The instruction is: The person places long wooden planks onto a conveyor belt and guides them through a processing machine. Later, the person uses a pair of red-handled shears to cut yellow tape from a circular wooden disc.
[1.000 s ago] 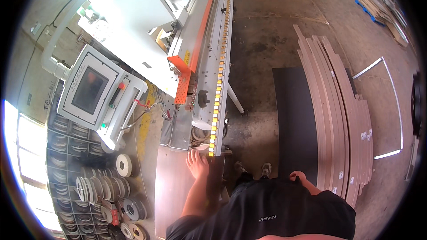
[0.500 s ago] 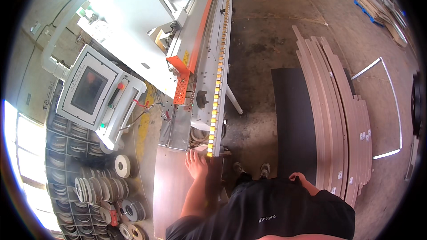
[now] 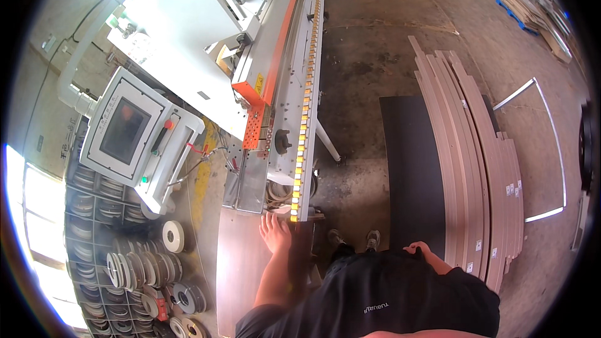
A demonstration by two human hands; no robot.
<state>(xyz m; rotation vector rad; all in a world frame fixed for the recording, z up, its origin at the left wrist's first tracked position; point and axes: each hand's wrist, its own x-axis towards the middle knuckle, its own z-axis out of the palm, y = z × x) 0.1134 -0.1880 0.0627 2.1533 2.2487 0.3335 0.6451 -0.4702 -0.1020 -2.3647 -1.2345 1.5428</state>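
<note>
My left hand (image 3: 275,233) lies with its fingers spread on the far end of a brown wood-look panel (image 3: 241,263). Its fingertips are close to where the panel meets the metal bed (image 3: 253,188) of a long white machine. Beside that hand runs the machine's rail of yellow and white blocks (image 3: 297,194). Down at my right side, my right hand (image 3: 419,249) is by the hem of my black shirt, its fingers looking curled in. Whatever it may hold is hidden.
A control panel (image 3: 125,128) with a screen stands at left, above a rack of edge-banding rolls (image 3: 173,236). An orange guard (image 3: 253,119) sits along the machine. To my right, long brown boards (image 3: 460,150) are stacked near a black sheet (image 3: 410,156). A slanting leg (image 3: 328,142) props the rail.
My right hand has turned slightly and its fingers show a little differently. The left hand stays in place on the panel.
</note>
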